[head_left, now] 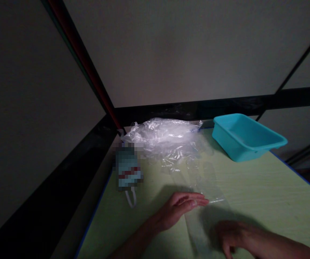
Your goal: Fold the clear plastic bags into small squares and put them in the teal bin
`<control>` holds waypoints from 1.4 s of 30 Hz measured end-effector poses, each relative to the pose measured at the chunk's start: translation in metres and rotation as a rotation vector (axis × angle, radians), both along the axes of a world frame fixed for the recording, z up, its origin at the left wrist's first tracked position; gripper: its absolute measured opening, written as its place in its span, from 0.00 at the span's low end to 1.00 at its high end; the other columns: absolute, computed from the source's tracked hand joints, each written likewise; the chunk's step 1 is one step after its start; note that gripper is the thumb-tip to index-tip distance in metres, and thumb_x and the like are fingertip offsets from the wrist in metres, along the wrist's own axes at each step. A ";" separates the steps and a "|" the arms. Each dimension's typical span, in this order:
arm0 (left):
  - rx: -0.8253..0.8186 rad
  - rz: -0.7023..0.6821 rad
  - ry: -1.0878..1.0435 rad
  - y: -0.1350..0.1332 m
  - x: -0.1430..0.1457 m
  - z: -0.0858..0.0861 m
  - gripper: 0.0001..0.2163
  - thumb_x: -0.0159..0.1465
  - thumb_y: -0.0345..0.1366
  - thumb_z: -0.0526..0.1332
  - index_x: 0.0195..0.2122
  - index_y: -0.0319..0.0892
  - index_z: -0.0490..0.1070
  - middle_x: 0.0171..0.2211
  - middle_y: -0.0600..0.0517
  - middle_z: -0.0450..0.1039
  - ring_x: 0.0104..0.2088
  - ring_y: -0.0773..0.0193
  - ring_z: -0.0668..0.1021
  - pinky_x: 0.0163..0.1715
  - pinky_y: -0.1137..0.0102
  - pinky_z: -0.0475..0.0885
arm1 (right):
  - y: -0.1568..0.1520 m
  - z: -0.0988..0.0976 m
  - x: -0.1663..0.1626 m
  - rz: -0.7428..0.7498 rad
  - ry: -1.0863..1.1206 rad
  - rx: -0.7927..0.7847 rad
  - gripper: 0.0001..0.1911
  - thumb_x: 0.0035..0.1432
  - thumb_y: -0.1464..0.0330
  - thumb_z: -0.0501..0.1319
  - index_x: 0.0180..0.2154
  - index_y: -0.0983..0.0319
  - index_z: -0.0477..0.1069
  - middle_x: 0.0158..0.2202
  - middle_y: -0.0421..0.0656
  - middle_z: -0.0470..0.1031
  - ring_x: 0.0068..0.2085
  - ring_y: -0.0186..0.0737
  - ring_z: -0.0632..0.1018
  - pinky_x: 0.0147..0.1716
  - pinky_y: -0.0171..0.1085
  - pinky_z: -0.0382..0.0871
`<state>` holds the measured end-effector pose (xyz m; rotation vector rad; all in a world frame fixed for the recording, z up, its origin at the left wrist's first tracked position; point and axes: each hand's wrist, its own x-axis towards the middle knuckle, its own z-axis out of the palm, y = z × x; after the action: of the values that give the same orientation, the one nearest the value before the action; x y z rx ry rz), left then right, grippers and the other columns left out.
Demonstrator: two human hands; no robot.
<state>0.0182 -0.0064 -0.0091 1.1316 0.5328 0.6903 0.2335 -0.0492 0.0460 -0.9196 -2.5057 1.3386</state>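
Note:
My left hand (pixel 180 210) lies flat on the pale green table (pixel 265 194), fingers stretched out and pointing right, their tips on the edge of a clear plastic sheet (pixel 207 196). My right hand (pixel 232 237) rests lower right, fingers curled downward onto the near end of the same sheet; what they grip, if anything, is hard to see. The sheet runs from the hands up toward a crumpled heap of clear plastic bags (pixel 162 136) at the table's far left.
A turquoise plastic tub (pixel 248 138) stands at the far right of the table. A blurred-out card on a white lanyard (pixel 127 172) lies near the left edge. Black frame bars and a grey wall close off the back and left.

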 end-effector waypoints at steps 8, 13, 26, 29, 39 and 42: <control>0.087 -0.172 0.003 0.005 -0.008 0.004 0.33 0.53 0.60 0.54 0.52 0.39 0.65 0.53 0.44 0.65 0.55 0.48 0.64 0.53 0.59 0.56 | 0.051 0.003 0.001 -0.035 0.180 -0.498 0.03 0.51 0.71 0.57 0.29 0.63 0.62 0.26 0.36 0.61 0.27 0.30 0.63 0.26 0.31 0.57; 0.181 -0.273 0.192 0.006 -0.009 0.019 0.31 0.50 0.51 0.64 0.53 0.42 0.65 0.48 0.48 0.69 0.50 0.51 0.69 0.50 0.63 0.60 | 0.077 -0.002 0.001 -0.076 0.338 -0.635 0.10 0.51 0.65 0.61 0.27 0.64 0.63 0.24 0.35 0.59 0.26 0.29 0.61 0.24 0.30 0.53; -0.358 -0.012 -0.179 0.013 0.001 -0.004 0.15 0.60 0.39 0.58 0.44 0.35 0.72 0.45 0.43 0.72 0.48 0.55 0.72 0.53 0.62 0.57 | 0.079 -0.027 0.044 -0.334 0.435 -0.337 0.26 0.55 0.47 0.49 0.41 0.61 0.67 0.41 0.48 0.71 0.44 0.47 0.71 0.44 0.44 0.61; -0.437 0.021 -0.196 0.016 0.001 -0.004 0.14 0.61 0.38 0.57 0.43 0.33 0.72 0.44 0.41 0.72 0.47 0.55 0.73 0.53 0.61 0.57 | 0.079 -0.029 0.038 -0.377 0.348 -0.292 0.14 0.54 0.56 0.58 0.32 0.61 0.65 0.32 0.42 0.70 0.36 0.40 0.72 0.36 0.39 0.64; -0.572 0.097 -0.248 0.022 -0.001 -0.003 0.12 0.59 0.33 0.57 0.44 0.37 0.70 0.43 0.44 0.73 0.44 0.57 0.74 0.51 0.60 0.58 | 0.078 -0.034 0.020 -0.501 0.281 -0.230 0.15 0.58 0.56 0.53 0.28 0.61 0.58 0.24 0.38 0.66 0.26 0.34 0.70 0.24 0.33 0.62; -0.559 0.103 -0.281 0.022 0.001 -0.003 0.12 0.57 0.34 0.57 0.42 0.38 0.70 0.43 0.45 0.72 0.46 0.56 0.73 0.51 0.60 0.58 | 0.077 -0.038 0.018 -0.510 0.292 -0.259 0.14 0.59 0.56 0.52 0.31 0.61 0.57 0.21 0.35 0.64 0.22 0.32 0.69 0.19 0.31 0.59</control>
<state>0.0192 0.0161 -0.0120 0.4780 0.5027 0.7160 0.2520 0.0280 0.0081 -1.2064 -1.7517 1.4982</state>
